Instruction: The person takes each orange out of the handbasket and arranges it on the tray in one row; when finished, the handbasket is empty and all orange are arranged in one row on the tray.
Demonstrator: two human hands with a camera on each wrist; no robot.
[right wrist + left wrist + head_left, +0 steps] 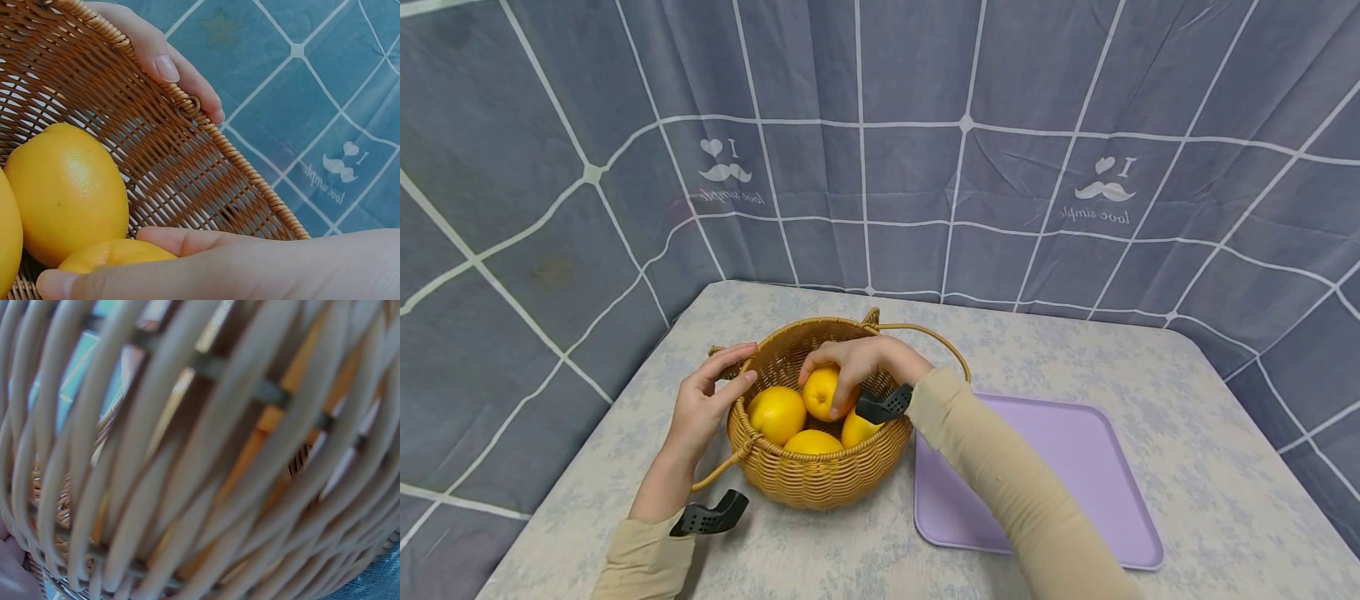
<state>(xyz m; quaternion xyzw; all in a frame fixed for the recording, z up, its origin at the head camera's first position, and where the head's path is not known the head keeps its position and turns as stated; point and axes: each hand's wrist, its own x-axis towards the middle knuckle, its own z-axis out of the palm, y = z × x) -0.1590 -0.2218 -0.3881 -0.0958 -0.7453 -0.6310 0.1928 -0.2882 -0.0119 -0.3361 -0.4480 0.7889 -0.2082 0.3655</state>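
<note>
head view: right hand (855, 362) curled round one lemon (821, 389), more lemons (776, 415) beside it; left hand (702, 407), loosely spread, touches wicker basket (820, 483). likely grasping; next calls for lifting clear.

Creased, plain beige long sleeves (1007, 467) and bent, finely perforated black wrist pieces (710, 514)

Left hand (703, 402) held out, right hand (853, 365) bent downward.
The left thumb (736, 388) and fingers (730, 357) are parted; those of the right are curled in a grasp, its sleeved forearm (1015, 475) angled inward.
</note>
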